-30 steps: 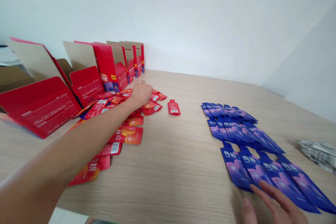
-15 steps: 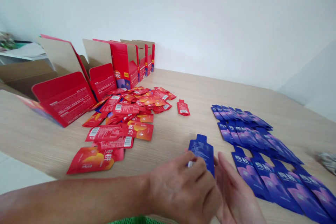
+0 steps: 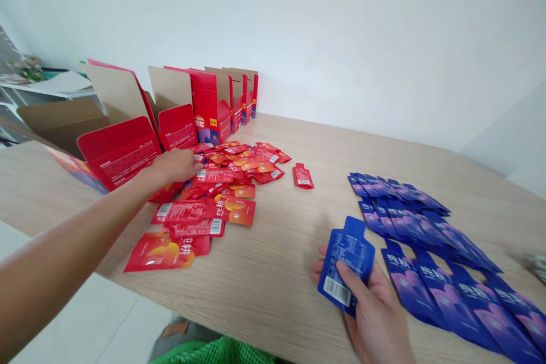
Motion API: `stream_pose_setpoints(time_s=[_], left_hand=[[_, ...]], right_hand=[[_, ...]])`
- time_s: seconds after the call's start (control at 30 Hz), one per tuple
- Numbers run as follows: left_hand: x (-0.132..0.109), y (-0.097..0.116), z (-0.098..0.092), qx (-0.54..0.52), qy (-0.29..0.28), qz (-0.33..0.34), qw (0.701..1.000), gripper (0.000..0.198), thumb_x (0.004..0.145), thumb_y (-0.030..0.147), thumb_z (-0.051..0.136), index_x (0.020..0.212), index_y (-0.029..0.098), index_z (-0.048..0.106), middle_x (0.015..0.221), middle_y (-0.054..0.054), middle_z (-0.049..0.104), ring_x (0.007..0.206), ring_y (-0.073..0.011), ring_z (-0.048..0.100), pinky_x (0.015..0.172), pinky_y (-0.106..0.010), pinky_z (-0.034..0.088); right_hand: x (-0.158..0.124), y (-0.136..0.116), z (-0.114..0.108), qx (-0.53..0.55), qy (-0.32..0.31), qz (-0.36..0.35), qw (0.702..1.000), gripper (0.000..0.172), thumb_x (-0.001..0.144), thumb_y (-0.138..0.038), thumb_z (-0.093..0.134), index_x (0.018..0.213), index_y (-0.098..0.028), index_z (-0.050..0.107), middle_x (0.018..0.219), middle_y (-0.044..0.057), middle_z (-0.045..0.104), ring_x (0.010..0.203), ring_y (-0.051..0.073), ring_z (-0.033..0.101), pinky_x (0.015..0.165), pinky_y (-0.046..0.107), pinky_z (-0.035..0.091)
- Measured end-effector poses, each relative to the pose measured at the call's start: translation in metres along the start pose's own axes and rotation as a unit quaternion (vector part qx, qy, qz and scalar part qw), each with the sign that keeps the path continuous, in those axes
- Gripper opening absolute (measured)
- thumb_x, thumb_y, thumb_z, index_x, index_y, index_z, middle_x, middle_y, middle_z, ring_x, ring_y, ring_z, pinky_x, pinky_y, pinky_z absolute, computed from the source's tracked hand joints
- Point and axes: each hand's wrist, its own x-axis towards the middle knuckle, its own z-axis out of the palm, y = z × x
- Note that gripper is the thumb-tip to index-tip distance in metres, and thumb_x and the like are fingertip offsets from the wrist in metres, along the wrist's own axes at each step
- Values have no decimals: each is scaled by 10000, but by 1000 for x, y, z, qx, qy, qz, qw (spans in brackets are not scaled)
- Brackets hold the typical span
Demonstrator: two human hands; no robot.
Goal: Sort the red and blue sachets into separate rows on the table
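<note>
My right hand (image 3: 379, 313) holds a blue sachet (image 3: 347, 270) near the table's front, thumb on its printed back and fingers underneath. The sachet's narrow neck points up and away, and its barcode is at the lower end. At the left, my left hand (image 3: 177, 165) reaches into the heap of red and orange sachets (image 3: 243, 165). Its fingers are curled and closed at the heap's edge; what they grip, if anything, is hidden. Bits of blue show among the red sachets. A lone red sachet (image 3: 303, 176) lies to the right of the heap.
Open red cartons (image 3: 123, 153) stand in a row along the back left, flaps up. Overlapping rows of blue sachets (image 3: 443, 290) lie at the right. A green mesh basket (image 3: 213, 352) shows below the table's front edge (image 3: 183, 301). A white wall rises behind.
My left hand has left the blue sachet and moved left and away to the red heap. The sachet stays in my right hand, now fully visible. The view has shifted slightly.
</note>
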Motion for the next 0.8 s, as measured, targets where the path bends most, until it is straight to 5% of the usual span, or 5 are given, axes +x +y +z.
stream_pose_setpoints(time_s=[0.13, 0.33, 0.47, 0.6, 0.8], left_hand=[[9, -7, 18, 32, -47, -34, 998, 442, 966, 517, 569, 1112, 153, 774, 1139, -207, 798, 1087, -388, 758, 921, -402, 575], [3, 21, 32, 10, -27, 47, 998, 483, 1027, 436, 437, 1321, 169, 713, 1324, -166, 759, 1164, -325, 734, 1008, -366, 545], [26, 8, 20, 1, -2, 38, 999, 467, 984, 268, 448, 1369, 174, 696, 1382, -165, 733, 1270, -328, 689, 1049, -367, 523], [53, -10, 16, 5, -38, 5, 999, 394, 857, 270, 617, 1186, 124, 779, 1207, -230, 787, 1170, -402, 729, 965, -416, 558], [65, -15, 31, -45, -65, 24, 997, 437, 812, 292, 636, 1212, 219, 798, 1231, -107, 812, 1140, -319, 750, 966, -339, 568]], right_hand=[[-6, 12, 2, -23, -6, -16, 1000, 564, 772, -522, 891, 1207, -232, 676, 1133, 77, 802, 849, 265, 777, 753, 404, 665], [-12, 14, 6, -65, -20, -41, 997, 586, 820, -546, 849, 1261, -220, 639, 1105, 89, 792, 864, 269, 773, 769, 400, 652], [-10, 17, 1, -79, -29, -41, 996, 593, 827, -568, 835, 1262, -222, 627, 1075, 90, 792, 859, 271, 770, 773, 397, 646], [-13, 16, 3, -80, -24, -46, 995, 583, 838, -583, 822, 1257, -234, 617, 1074, 85, 790, 847, 265, 765, 753, 379, 634], [-18, 10, 11, -94, -15, -48, 994, 584, 849, -602, 803, 1254, -235, 599, 1066, 71, 787, 848, 261, 760, 787, 386, 624]])
